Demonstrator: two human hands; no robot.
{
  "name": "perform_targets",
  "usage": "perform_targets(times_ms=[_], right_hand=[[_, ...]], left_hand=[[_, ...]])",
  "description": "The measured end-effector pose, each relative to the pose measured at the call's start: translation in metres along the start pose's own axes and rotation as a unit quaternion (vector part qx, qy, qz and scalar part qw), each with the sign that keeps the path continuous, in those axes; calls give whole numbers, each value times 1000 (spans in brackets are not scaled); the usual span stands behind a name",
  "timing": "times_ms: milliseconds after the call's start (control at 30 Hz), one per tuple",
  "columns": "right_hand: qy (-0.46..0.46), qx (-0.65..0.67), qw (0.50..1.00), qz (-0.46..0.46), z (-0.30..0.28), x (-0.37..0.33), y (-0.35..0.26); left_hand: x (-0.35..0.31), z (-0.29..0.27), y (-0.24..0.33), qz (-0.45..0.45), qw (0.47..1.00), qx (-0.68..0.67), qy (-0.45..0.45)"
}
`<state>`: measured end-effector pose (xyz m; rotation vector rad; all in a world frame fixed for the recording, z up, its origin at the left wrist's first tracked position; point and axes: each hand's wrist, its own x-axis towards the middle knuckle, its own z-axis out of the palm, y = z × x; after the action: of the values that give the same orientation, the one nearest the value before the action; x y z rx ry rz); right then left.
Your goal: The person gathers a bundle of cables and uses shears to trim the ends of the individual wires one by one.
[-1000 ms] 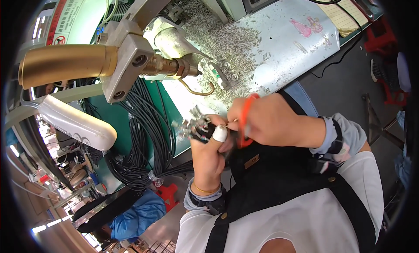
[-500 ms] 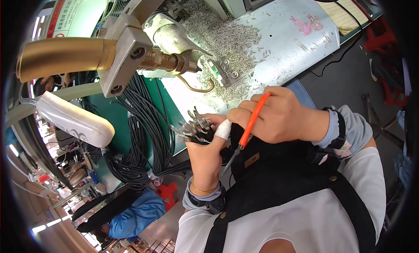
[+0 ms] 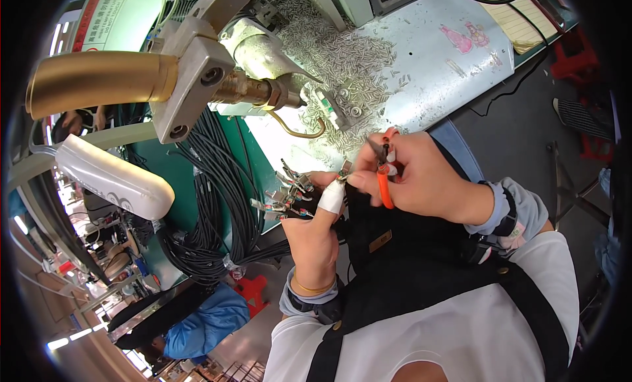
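My left hand [image 3: 315, 240] is closed round a bunch of black cables, whose stripped ends and metal connectors [image 3: 289, 194] fan out past the fingers. White tape wraps its thumb [image 3: 332, 196]. Close beside that thumb, my right hand [image 3: 421, 178] has its thumb and fingertips at one small metal connector [image 3: 343, 172]. Tucked in the same right hand is an orange-handled pointed tool [image 3: 384, 188], its grey tip upward; the exact kind is partly hidden by the fingers. The cables run left from my left hand into a thick black bundle [image 3: 210, 184].
Small metal pieces [image 3: 355, 72] lie heaped on the white board [image 3: 434, 72] ahead. Over them stands a metal fixture with a brass-coloured tube [image 3: 99, 82]. A white lamp head [image 3: 115, 178] hangs at left. A person in blue [image 3: 204, 323] sits lower left.
The orange-handled tool has swung from tip-down to tip-up in my right hand. That hand's fingertips now meet a connector by my left thumb. The connectors in my left hand have spread.
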<state>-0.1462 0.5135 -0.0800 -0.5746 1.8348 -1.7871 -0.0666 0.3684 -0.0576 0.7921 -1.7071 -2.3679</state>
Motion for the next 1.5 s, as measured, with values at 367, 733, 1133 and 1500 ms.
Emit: perform_targets(times_ms=[367, 733, 1133, 1500], right_hand=[[-15, -303, 952, -34, 2, -5, -1], [44, 67, 992, 100, -6, 21, -6], [60, 32, 997, 49, -14, 64, -1], [59, 10, 997, 46, -14, 65, 1]], left_hand=[[5, 3, -8, 129, 986, 104, 18], [70, 4, 14, -90, 985, -102, -109], [84, 2, 20, -112, 987, -71, -96], [84, 0, 19, -105, 986, -85, -103]])
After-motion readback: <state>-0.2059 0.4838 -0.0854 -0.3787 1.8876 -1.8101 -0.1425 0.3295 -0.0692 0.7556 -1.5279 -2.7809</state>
